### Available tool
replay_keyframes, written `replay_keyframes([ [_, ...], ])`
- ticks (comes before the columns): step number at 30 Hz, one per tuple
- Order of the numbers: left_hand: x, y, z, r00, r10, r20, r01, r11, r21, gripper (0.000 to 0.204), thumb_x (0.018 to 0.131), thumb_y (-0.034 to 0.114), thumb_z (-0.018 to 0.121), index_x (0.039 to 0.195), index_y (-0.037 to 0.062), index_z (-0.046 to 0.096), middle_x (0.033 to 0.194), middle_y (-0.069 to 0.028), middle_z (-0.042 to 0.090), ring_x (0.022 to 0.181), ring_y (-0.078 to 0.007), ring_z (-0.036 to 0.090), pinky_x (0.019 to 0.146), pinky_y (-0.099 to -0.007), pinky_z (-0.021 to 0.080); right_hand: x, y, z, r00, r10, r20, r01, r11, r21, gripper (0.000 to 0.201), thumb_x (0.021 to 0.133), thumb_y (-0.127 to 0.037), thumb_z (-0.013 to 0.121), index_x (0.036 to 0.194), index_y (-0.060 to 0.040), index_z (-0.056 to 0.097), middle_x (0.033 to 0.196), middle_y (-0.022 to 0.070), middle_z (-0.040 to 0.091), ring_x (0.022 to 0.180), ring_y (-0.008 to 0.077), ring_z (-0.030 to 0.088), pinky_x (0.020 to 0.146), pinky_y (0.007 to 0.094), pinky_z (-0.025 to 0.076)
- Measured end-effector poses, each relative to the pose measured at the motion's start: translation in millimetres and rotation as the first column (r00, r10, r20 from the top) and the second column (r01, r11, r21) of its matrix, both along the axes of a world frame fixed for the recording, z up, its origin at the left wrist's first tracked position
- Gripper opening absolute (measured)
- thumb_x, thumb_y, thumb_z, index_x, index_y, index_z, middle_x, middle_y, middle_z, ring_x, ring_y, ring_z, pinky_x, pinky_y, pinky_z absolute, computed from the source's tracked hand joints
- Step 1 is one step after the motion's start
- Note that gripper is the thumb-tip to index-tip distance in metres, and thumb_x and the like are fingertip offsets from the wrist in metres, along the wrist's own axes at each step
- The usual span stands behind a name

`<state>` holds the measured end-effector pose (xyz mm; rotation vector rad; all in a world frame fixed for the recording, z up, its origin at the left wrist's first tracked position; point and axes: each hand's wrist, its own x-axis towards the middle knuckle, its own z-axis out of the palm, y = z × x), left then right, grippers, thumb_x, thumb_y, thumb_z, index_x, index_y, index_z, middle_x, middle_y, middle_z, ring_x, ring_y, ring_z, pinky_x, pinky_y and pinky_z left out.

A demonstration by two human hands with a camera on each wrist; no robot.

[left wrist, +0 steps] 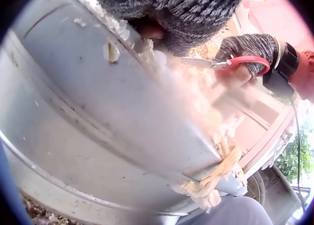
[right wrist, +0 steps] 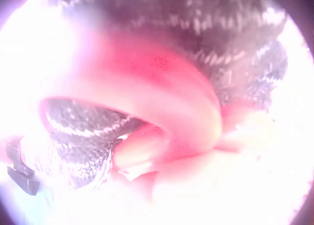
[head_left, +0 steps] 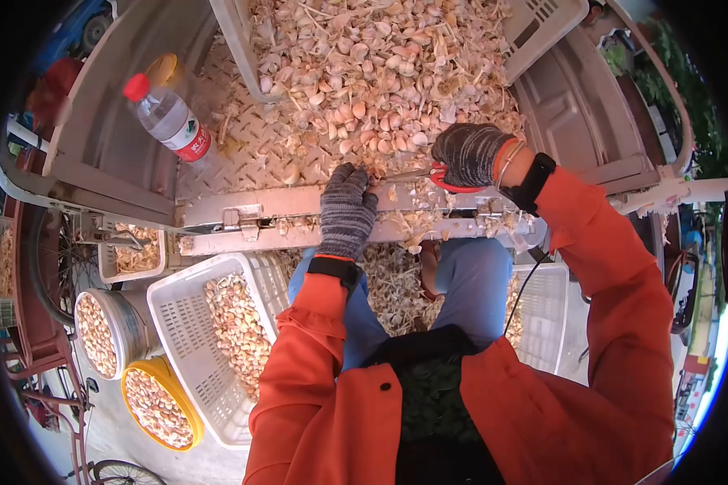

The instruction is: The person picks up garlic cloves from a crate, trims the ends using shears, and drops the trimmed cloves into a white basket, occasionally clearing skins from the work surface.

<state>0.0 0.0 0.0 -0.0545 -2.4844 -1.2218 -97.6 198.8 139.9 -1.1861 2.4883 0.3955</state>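
Observation:
In the head view my left hand point(head_left: 348, 212), in a grey striped glove, curls its fingers over the metal ledge point(head_left: 291, 236) of a cart bed. At its fingertips it pinches a small piece of garlic point(head_left: 374, 172), mostly hidden by the glove. My right hand point(head_left: 471, 155), gloved alike, grips red-handled scissors point(head_left: 453, 187). Their blades point left toward the garlic at the left fingertips. The left wrist view has the scissors' blade point(left wrist: 196, 62) close beside the left hand point(left wrist: 171, 16). A red handle loop point(right wrist: 162, 87) fills the right wrist view, with gloved fingers around and through it.
Loose garlic cloves point(head_left: 380, 121) and papery skins cover the bed beyond the ledge. A red-capped water bottle point(head_left: 170, 119) stands at the left. Below are a white basket point(head_left: 194, 356), a yellow bucket point(head_left: 188, 408) and a white bucket point(head_left: 125, 323), all holding garlic.

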Motion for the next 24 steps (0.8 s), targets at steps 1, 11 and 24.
replay_keyframes([
  [1, -1, -2, 3, 1.0, -0.014, -0.028, 0.015, 0.999, 0.043, 0.031, 0.068, 0.006, 0.065, 0.099, 0.001, 0.061, 0.101, -0.0149, 0.059, 0.083, -0.0269, 0.058, 0.078, -0.0355, 0.047, 7, 9, 2, 0.999, -0.051, -0.007, 0.05, 0.993, -0.107, 0.034, 0.071, -0.036, 0.069, 0.083, -0.0043, 0.064, 0.078, 0.0179, 0.063, 0.075, 0.0351, 0.061, 0.068, 0.0434, 0.048],
  [11, 31, 44, 37, 0.997, 0.051, 0.057, -0.075, 0.809, 0.583, 0.035, 0.07, 0.011, 0.072, 0.099, 0.0021, 0.054, 0.08, -0.0059, 0.057, 0.066, -0.015, 0.052, 0.061, -0.0291, 0.045, 70, -16, -59, 0.431, -0.006, 0.902, 0.901, -0.053, -0.43, 0.029, 0.076, -0.021, 0.074, 0.094, -0.0021, 0.062, 0.088, 0.0065, 0.064, 0.079, 0.0167, 0.062, 0.072, 0.0297, 0.051],
  [24, 15, 31, 52, 0.908, -0.297, 0.295, -0.052, 0.62, 0.783, 0.021, 0.088, 0.022, 0.061, 0.093, 0.0033, 0.055, 0.069, -0.0002, 0.054, 0.056, -0.0064, 0.048, 0.051, -0.0211, 0.04, 39, -1, -79, 0.602, -0.135, 0.787, 0.796, 0.167, -0.581, 0.026, 0.076, -0.012, 0.073, 0.097, -0.0017, 0.063, 0.086, 0.0055, 0.065, 0.077, 0.0123, 0.06, 0.073, 0.027, 0.049],
])
